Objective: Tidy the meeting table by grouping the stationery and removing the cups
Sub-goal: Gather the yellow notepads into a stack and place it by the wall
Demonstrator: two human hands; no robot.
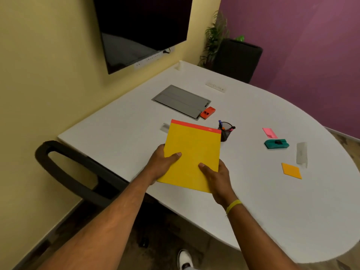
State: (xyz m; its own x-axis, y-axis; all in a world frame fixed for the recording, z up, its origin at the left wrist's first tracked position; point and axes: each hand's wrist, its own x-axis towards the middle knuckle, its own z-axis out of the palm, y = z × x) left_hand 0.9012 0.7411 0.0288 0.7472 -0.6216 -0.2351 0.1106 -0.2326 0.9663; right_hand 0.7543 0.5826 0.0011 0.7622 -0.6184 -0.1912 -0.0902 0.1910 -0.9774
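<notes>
- Yellow notepad (pixel 192 152) with a red binding strip along its far edge, held over the near-left part of the white surface (pixel 253 201); whether it rests on it cannot be told.
- Left hand (pixel 162 162) closed on the pad's near-left edge, thumb on top; right hand (pixel 216 177) closed on its near-right corner, thumb on top; a yellow wristband (pixel 233 205) on the right wrist.
- Black mesh pen holder (pixel 225 131) with pens stands just beyond the pad's far-right corner; an orange-red stapler (pixel 208 112) lies further back, touching the grey cable hatch (pixel 181 101).
- To the right, well apart from the pad: pink sticky notes (pixel 269 132), a teal tape dispenser (pixel 276 144), a clear ruler (pixel 302 154), an orange sticky pad (pixel 291 170).
- A black chair (pixel 78 168) stands at the surface's left edge.
</notes>
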